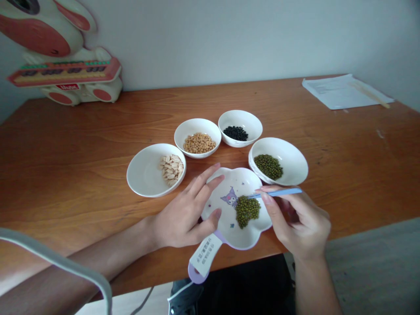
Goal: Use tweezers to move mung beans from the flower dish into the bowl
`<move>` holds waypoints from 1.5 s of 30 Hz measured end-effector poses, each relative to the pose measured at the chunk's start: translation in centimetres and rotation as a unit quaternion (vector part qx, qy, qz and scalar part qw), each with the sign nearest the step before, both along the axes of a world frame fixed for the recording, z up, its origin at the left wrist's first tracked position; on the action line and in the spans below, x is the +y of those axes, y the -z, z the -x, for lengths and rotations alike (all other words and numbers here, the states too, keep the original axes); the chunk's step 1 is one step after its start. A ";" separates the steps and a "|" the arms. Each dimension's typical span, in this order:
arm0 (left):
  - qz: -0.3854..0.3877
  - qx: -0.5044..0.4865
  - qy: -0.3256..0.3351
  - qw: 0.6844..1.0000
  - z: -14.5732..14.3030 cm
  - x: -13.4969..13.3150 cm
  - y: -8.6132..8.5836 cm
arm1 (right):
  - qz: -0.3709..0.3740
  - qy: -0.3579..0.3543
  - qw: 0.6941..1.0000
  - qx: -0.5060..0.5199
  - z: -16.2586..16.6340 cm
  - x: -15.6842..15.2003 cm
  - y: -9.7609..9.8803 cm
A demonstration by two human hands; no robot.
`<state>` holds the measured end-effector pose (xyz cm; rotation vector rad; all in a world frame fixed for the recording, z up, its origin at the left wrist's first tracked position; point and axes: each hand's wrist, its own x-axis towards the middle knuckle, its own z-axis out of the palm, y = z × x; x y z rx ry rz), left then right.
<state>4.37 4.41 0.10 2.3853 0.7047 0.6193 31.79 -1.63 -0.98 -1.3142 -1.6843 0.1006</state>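
My left hand [190, 210] lies over the left side of a white flower-shaped dish [241, 240] with a lilac handle, fingers spread and touching its rim. A pile of green mung beans [246, 211] sits in the dish, beside a printed cartoon figure. Between the thumb and fingers of my right hand [295, 218] are slim blue tweezers [282, 191], their tip at the upper edge of the pile. Whether a bean is caught in the tip is too small to tell. Just behind my right hand stands a white bowl [293, 162] with more mung beans [269, 166].
Around the dish's far side stand white bowls with pale flat seeds [171, 169], yellow soybeans [199, 143] and black beans [235, 133]. A toy keyboard [65, 72] is at back left, papers [341, 92] with a stick at back right. A grey cable [59, 258] crosses front left.
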 end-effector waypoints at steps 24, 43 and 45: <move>-0.006 0.007 -0.002 1.000 0.0 0.0 -0.2 | -0.126 0.209 0.943 0.227 1.2 0.7 0.4; -0.013 0.007 0.000 1.000 0.0 0.0 0.1 | 0.015 0.016 0.999 0.024 -0.1 -0.3 0.1; -0.011 0.007 -0.001 1.000 0.0 0.1 0.2 | 0.022 0.011 0.999 0.032 -0.1 -0.3 0.2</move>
